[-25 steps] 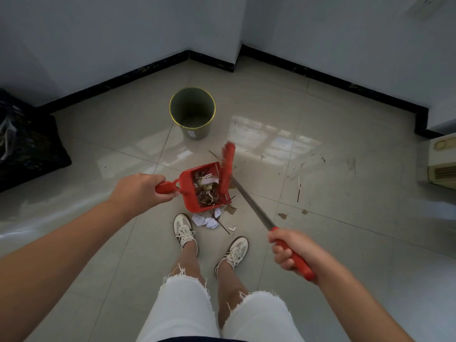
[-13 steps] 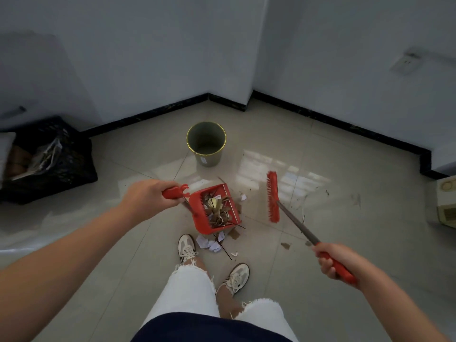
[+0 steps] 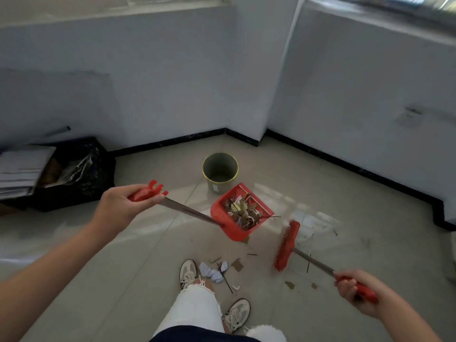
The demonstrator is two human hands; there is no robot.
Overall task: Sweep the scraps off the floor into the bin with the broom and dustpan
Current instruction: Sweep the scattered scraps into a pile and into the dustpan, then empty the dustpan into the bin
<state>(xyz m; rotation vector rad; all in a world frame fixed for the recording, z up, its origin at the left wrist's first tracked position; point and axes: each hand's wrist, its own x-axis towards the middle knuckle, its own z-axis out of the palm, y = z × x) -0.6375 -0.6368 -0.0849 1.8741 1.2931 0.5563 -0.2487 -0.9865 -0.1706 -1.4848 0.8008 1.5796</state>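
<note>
One view, head cam. Left hand (image 3: 121, 206) fingers wrapped on dustpan (image 3: 240, 213) handle; loaded pan lifted, just short of bin (image 3: 220, 169), handle axis pointing toward it. Right hand (image 3: 355, 290) fist around broom (image 3: 287, 245) handle, off right. Scraps (image 3: 214, 271) remain by shoes.

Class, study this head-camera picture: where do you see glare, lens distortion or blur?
Head view: window glare patches on the floor tiles right of the dustpan; wide-angle lens bends the walls and baseboard; the broom head looks slightly soft.
</note>
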